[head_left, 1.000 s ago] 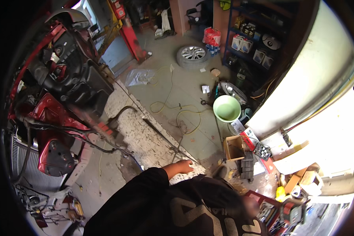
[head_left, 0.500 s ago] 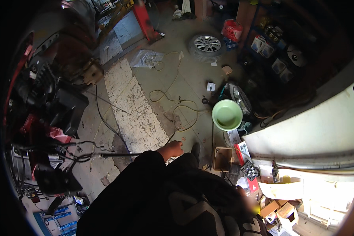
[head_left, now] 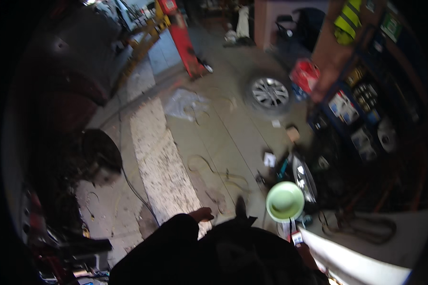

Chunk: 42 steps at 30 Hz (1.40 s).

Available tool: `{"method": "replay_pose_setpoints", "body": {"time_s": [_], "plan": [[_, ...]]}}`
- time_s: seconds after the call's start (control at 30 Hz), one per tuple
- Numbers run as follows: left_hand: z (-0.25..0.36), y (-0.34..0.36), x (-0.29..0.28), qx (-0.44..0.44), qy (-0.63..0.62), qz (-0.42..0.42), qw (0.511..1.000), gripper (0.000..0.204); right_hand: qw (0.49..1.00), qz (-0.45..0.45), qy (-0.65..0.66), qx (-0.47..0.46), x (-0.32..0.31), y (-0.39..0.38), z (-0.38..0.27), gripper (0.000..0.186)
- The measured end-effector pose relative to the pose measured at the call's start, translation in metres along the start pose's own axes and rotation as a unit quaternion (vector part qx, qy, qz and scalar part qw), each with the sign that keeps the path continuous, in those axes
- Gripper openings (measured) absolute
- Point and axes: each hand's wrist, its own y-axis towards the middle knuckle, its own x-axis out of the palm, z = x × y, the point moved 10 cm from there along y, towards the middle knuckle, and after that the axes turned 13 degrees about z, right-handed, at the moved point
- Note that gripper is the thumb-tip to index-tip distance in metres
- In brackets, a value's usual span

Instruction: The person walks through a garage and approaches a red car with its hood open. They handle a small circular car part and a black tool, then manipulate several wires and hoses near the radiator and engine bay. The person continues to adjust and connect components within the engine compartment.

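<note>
My left hand (head_left: 203,214) is held out low over the worn white floor strip (head_left: 164,164). Its fingers look curled closed, and whatever may be inside them is hidden. At the lower right, my right hand (head_left: 306,254) is partly dark and blurred. A thin dark rod-like tool (head_left: 291,227) rises from it; its kind cannot be made out. Just beyond that hand, a pale green basin (head_left: 296,192) stands near a car headlight (head_left: 303,178). My shoe (head_left: 240,207) shows between the two hands.
A wheel with tyre (head_left: 269,92) lies flat on the floor ahead. A yellow hose (head_left: 218,173) and a clear plastic sheet (head_left: 185,103) spread over the floor. Stocked shelves (head_left: 361,109) line the right, a red lift post (head_left: 181,40) stands at the back, and dark vehicle parts (head_left: 97,154) crowd the left.
The view has swung upward, so floor things sit lower and the chair and yellow vest have come in. My right hand has come nearer the basin; my left hand is still held out.
</note>
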Motion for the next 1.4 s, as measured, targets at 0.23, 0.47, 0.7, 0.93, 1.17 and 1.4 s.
{"method": "replay_pose_setpoints", "body": {"time_s": [0.23,0.47,0.7,0.93,1.17,1.4], "plan": [[-0.019,0.098,-0.28,-0.089,-0.186,0.145,0.968,0.075,0.925,-0.045,0.255,0.276,-0.134,0.201,0.076,0.039],[-0.1,0.214,-0.36,-0.136,-0.211,0.158,0.955,0.083,0.949,-0.151,0.204,0.188,-0.259,0.402,0.118,0.041],[-0.157,0.247,-0.415,-0.215,-0.228,0.099,0.944,0.073,0.925,0.194,0.315,-0.084,-0.535,0.769,0.155,0.046],[-0.177,0.385,-0.638,-0.196,-0.253,0.092,0.943,0.068,0.893,0.31,0.309,0.108,-0.82,1.096,0.159,0.028],[-0.218,0.595,-0.949,-0.086,0.016,0.0,0.996,0.063,0.984,0.047,0.139,0.103,-0.661,1.173,0.15,0.044],[-0.114,0.846,-1.346,-0.009,-0.029,0.241,0.97,0.065,0.897,-0.175,0.304,0.268,-0.628,1.017,0.208,0.053]]}}
